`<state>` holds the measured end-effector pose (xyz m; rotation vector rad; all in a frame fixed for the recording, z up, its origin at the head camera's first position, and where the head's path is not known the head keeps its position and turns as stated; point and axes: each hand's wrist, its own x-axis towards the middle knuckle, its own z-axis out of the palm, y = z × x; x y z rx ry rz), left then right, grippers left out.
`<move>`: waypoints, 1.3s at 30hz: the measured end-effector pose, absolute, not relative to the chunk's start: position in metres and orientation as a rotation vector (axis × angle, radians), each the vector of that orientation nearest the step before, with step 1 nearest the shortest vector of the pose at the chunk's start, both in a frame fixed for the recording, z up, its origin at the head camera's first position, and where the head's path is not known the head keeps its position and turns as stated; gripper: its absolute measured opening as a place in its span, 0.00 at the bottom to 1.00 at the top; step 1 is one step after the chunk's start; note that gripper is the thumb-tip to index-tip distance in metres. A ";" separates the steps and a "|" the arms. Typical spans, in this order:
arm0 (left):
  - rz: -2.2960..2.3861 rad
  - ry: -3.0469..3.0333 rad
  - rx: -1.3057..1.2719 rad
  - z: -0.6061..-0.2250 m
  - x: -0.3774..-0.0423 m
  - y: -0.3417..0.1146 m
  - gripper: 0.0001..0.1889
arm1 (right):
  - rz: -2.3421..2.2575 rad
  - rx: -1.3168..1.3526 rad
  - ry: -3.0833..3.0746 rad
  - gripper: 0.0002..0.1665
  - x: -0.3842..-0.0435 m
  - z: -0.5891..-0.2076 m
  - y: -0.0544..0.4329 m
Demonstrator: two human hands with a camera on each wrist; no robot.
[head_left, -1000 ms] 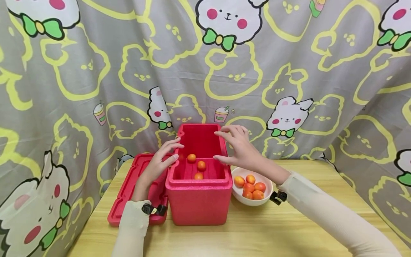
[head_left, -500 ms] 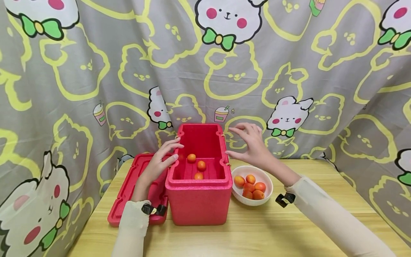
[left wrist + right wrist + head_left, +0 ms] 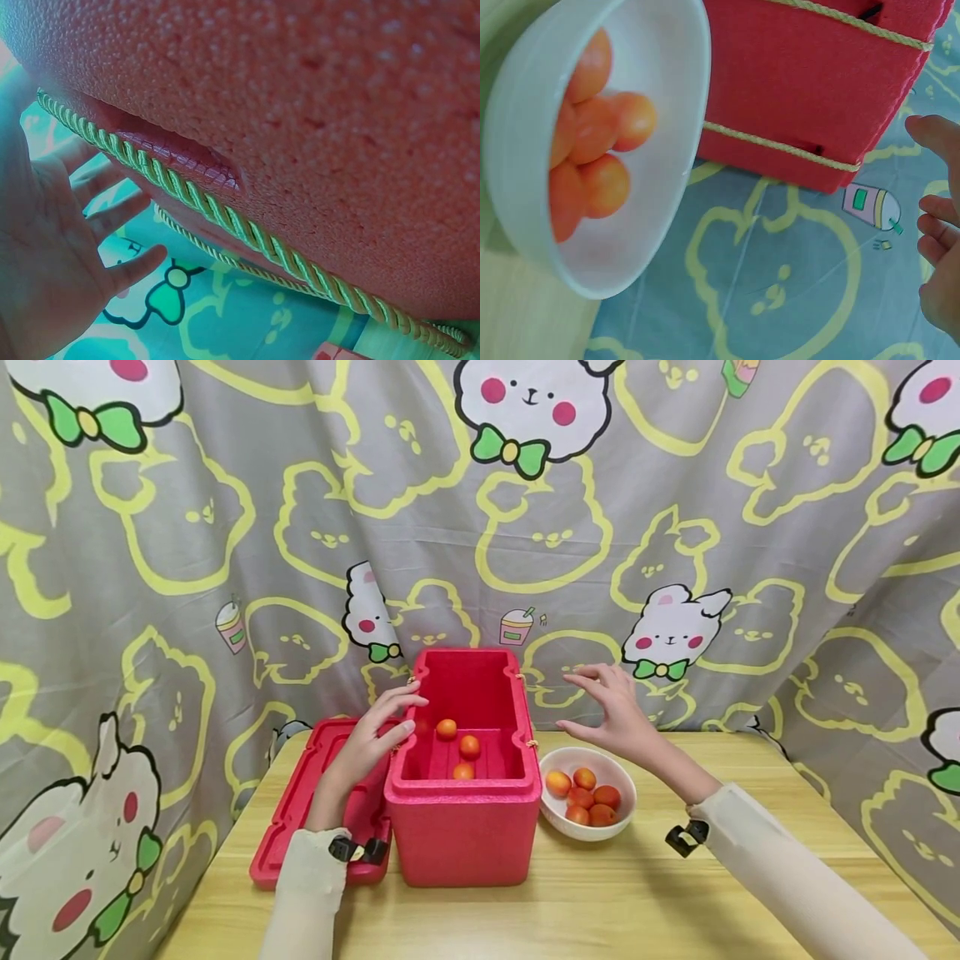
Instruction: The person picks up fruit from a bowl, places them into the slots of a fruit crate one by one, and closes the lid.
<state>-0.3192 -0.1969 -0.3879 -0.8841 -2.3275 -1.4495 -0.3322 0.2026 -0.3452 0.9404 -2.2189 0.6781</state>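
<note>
A red foam box (image 3: 465, 835) stands uncovered on the table, with several small orange-red fruits (image 3: 469, 746) on its floor. My left hand (image 3: 372, 739) is at the box's left rim, its fingertips over the edge and nothing in its grasp. In the left wrist view the fingers (image 3: 124, 217) look spread beside the box wall and its twisted cord (image 3: 195, 195). My right hand (image 3: 618, 718) hovers behind and above the white bowl (image 3: 588, 835), thumb and fingers apart, holding nothing. Several orange-red fruits (image 3: 596, 127) lie in the bowl.
The red lid (image 3: 300, 827) lies on the wooden table (image 3: 637, 910) left of the box, partly under my left forearm. Behind the table hangs a grey patterned curtain (image 3: 555, 560). Yellow cords (image 3: 780, 146) run along the box's right side.
My right hand has moved to the right, from above the box's right rim to behind the bowl. The left hand stays at the left rim. The visible fruits have not moved.
</note>
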 end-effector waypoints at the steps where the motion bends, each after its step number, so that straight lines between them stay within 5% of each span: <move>1: -1.451 -2.328 -0.881 -0.388 -0.319 -0.197 0.23 | 0.674 0.935 -2.223 0.40 -0.332 -0.347 0.204; 39: -1.453 -2.340 -0.872 -0.388 -0.318 -0.197 0.23 | 0.548 0.922 -2.554 0.28 -0.327 -0.452 0.217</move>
